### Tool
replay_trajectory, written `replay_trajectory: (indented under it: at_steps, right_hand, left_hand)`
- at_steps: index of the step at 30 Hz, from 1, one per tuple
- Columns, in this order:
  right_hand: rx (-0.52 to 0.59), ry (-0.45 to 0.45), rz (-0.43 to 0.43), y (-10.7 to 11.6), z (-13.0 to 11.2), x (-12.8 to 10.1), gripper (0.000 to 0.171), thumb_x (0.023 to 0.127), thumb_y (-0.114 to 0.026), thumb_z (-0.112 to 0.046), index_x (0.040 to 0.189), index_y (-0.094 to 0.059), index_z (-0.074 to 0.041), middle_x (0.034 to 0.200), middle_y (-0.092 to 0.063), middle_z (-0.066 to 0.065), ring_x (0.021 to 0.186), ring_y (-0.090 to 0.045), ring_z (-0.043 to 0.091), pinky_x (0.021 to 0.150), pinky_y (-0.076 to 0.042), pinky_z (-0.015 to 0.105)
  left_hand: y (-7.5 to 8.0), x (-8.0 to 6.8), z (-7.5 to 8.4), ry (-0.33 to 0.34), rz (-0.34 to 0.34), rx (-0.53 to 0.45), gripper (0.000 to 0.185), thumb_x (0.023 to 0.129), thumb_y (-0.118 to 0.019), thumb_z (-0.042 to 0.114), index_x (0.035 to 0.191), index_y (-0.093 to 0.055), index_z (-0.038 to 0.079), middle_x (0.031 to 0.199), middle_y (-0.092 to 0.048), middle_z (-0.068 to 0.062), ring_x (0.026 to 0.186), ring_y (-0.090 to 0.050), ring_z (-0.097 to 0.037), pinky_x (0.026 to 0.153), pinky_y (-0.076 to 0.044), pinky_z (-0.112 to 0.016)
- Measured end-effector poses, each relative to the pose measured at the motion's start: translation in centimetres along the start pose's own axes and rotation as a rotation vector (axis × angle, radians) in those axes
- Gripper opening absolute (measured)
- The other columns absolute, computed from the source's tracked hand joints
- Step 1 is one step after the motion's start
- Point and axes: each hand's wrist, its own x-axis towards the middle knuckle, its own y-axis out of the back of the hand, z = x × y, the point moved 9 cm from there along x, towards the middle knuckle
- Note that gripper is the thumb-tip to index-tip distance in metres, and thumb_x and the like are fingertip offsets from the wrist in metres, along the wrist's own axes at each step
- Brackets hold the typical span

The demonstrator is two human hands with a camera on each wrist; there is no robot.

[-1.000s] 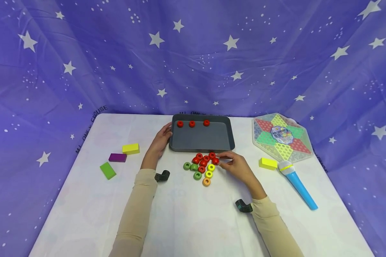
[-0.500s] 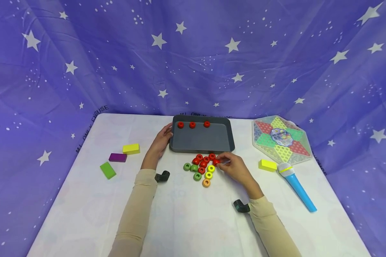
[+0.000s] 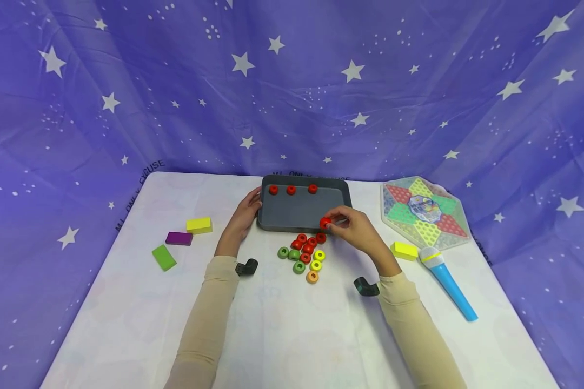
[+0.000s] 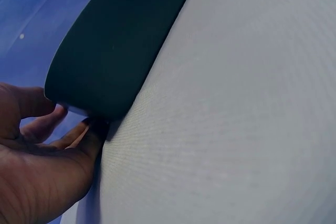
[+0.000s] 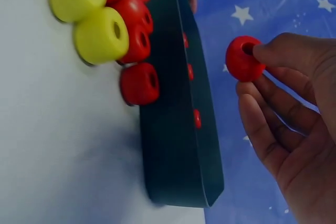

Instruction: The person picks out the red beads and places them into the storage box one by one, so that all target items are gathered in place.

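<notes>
My right hand pinches a red ring between thumb and fingertips, lifted over the near edge of the dark grey tray. Three red rings lie in a row along the tray's far side. My left hand holds the tray's left wall, fingers curled round its corner. A heap of rings in red, green, yellow and orange lies on the white table just in front of the tray; the red and yellow ones show in the right wrist view.
Yellow, purple and green blocks lie at the left. At the right are a hexagonal game board, another yellow block and a blue toy microphone. A starry purple cloth hangs behind the table.
My right hand has taken a red ring from the heap and lifted it up and away towards the tray. The left hand has stayed on the tray's side.
</notes>
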Motion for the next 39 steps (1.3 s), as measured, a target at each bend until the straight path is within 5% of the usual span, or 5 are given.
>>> replay_trajectory:
  at_steps: [16, 25, 32, 39]
  right_hand:
    - [0.134, -0.173, 0.064, 0.2, 4.5, 4.9, 0.022, 0.090, -0.066, -0.013, 0.112, -0.067, -0.010, 0.105, -0.070, 0.010, 0.094, -0.066, 0.025, 0.080, -0.053, 0.038]
    - [0.302, -0.359, -0.031, -1.6, 6.4, 8.3, 0.029, 0.092, -0.061, -0.008, 0.118, -0.062, 0.004, 0.114, -0.065, 0.022, 0.103, -0.063, 0.037, 0.088, -0.054, 0.041]
    - [0.314, -0.571, -0.096, -2.3, 8.0, 9.2, 0.029, 0.093, -0.061, -0.011, 0.119, -0.063, 0.001, 0.120, -0.064, 0.017, 0.101, -0.065, 0.024, 0.090, -0.053, 0.034]
    - [0.314, -0.648, -0.143, -2.4, 8.9, 9.5, 0.028, 0.094, -0.058, -0.009, 0.119, -0.061, 0.003, 0.118, -0.062, 0.013, 0.095, -0.062, 0.016, 0.088, -0.054, 0.028]
  left_hand:
    - [0.0, -0.2, -0.7, 0.004, 0.008, -0.002, 0.053, 0.100, -0.041, 0.002, 0.150, -0.035, 0.016, 0.152, -0.036, -0.013, 0.139, -0.036, -0.024, 0.115, -0.028, -0.038]
    - [0.0, -0.2, -0.2, -0.016, 0.011, -0.013, 0.053, 0.100, -0.040, 0.001, 0.150, -0.034, 0.014, 0.152, -0.036, -0.014, 0.139, -0.035, -0.026, 0.115, -0.028, -0.040]
    - [0.1, -0.1, -0.1, -0.007, 0.013, -0.003, 0.052, 0.100, -0.041, 0.002, 0.150, -0.035, 0.016, 0.152, -0.037, -0.011, 0.139, -0.036, -0.022, 0.115, -0.028, -0.038]
    - [0.1, -0.2, 0.0, -0.002, 0.015, 0.000, 0.053, 0.100, -0.041, 0.001, 0.150, -0.035, 0.016, 0.152, -0.036, -0.011, 0.139, -0.036, -0.022, 0.115, -0.028, -0.039]
